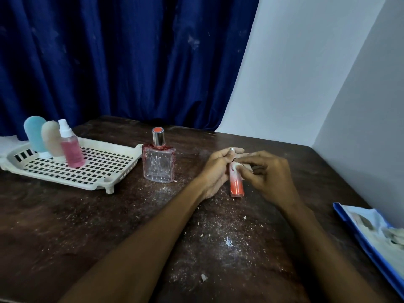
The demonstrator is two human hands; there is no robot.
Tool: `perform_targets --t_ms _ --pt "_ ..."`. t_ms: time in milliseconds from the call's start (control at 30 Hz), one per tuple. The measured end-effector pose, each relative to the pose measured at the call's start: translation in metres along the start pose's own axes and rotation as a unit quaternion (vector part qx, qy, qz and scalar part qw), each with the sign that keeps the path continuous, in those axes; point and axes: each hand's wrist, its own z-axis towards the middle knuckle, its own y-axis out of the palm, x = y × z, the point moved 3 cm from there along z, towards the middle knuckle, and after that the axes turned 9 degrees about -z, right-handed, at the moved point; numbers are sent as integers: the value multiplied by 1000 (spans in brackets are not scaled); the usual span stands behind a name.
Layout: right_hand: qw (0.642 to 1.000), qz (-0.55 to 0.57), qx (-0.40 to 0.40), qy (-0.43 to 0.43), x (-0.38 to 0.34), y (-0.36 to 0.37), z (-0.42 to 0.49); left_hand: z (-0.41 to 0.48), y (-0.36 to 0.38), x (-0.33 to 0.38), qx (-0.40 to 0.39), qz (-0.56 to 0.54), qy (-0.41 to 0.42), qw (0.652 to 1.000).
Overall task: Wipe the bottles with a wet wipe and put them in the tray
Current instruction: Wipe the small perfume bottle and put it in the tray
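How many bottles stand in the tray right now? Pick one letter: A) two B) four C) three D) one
C: the blue bottle, beige bottle and pink spray bottle stand in the tray; the perfume bottle stands outside it on the table.

Left end of the tray (122,171) cut by the frame edge, white sheet (8,142) behind it cropped too, slim orange bottle (236,185) right of the tray half hidden by left hand (215,171) and right hand (271,173), wet wipe (236,166) mostly under fingers (248,170), blue packet (376,237) far right cropped, print blurred.
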Motion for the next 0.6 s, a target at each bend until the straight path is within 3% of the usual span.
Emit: perform_targets --t_ms 267,600 --pt "984 55 -168 16 7 -3 -2 5 -9 -7 87 -21 -10 996" --pt "975 53 -213 -18 -2 -2 -4 8 -13 -8 102 13 3 995"
